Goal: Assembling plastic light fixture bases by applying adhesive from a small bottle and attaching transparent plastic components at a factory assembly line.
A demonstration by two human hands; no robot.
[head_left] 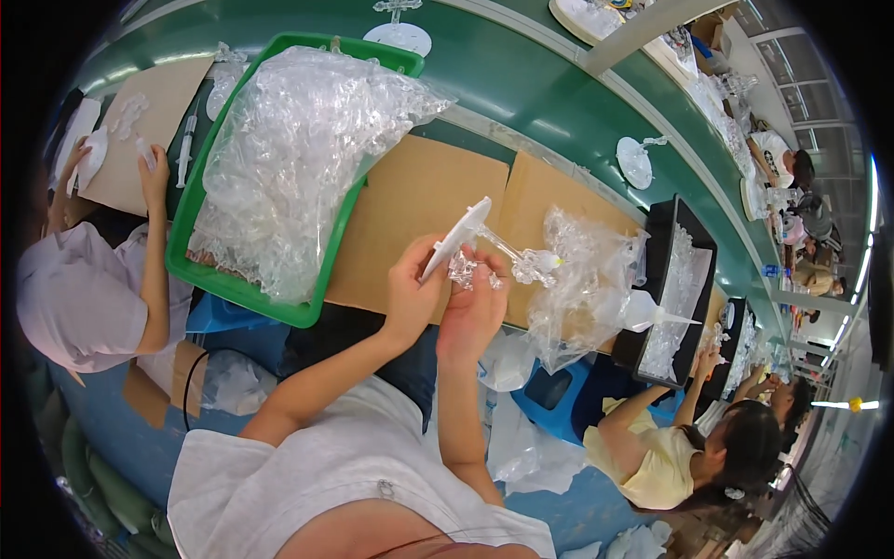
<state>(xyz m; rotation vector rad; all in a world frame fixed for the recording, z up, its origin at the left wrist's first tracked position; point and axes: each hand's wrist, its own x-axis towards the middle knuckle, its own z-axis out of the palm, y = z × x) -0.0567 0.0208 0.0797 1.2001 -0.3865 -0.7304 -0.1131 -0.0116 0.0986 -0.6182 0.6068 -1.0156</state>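
My left hand [414, 291] grips a white round disc [454, 240] by its lower edge, tilted on its side. From the disc a clear plastic stem [501, 244] points right and ends in a clear ornate piece [535, 266]. Close beside the disc, my right hand [473, 312] has its fingers closed on a small clear plastic part [462, 267]. The fingers hide some of that part, and whether it touches the stem cannot be made out. Below both hands lies brown cardboard [419, 186] on the green table.
Left stands a green crate [317, 315] with a clear bag [298, 140] of parts. Right are a crumpled plastic bag [568, 326], a white nozzle bottle [643, 310] and a black bin [663, 224] of clear parts. Co-workers sit at both sides; a finished-looking disc piece [635, 163] lies farther back.
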